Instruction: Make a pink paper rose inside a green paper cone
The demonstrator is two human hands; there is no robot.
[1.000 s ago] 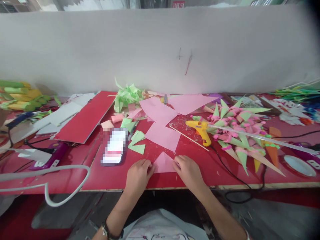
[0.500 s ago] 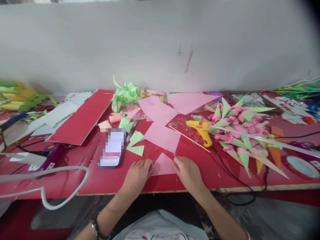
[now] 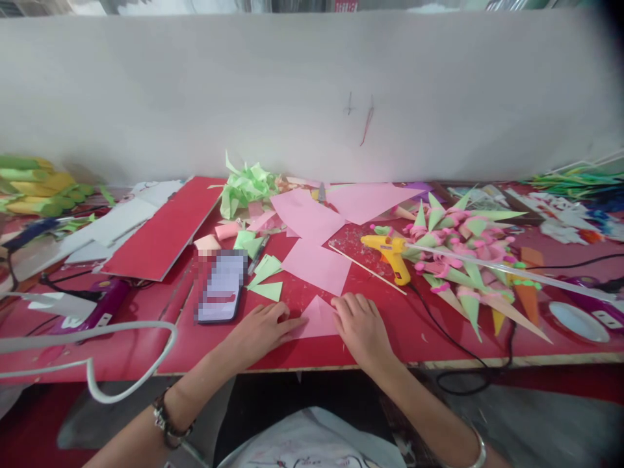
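A small piece of pink paper (image 3: 319, 320), with a pointed top edge and what look like crease lines, lies flat near the table's front edge. My left hand (image 3: 260, 333) is at its left side, one finger stretched out onto the paper and nothing gripped. On the right side, my right hand (image 3: 361, 328) has its fingers bent over the paper's edge, holding it; the thumb is mostly hidden. Just beyond are larger pink sheets (image 3: 316, 263), overlapping toward the back. Green paper pieces (image 3: 267, 290) lie beyond my left hand.
A phone (image 3: 221, 286) lies left of the green pieces. To the right are a yellow glue gun (image 3: 390, 250), a thin stick (image 3: 365, 266) and a heap of pink and green paper cones (image 3: 463, 234). A white cable (image 3: 166, 351) loops at the left. A red board (image 3: 166, 227) lies behind.
My left hand has released the paper's left edge and shifted left, with a finger now stretched across the paper. My right hand has stayed at the right edge, moving slightly. The view has tilted a little.
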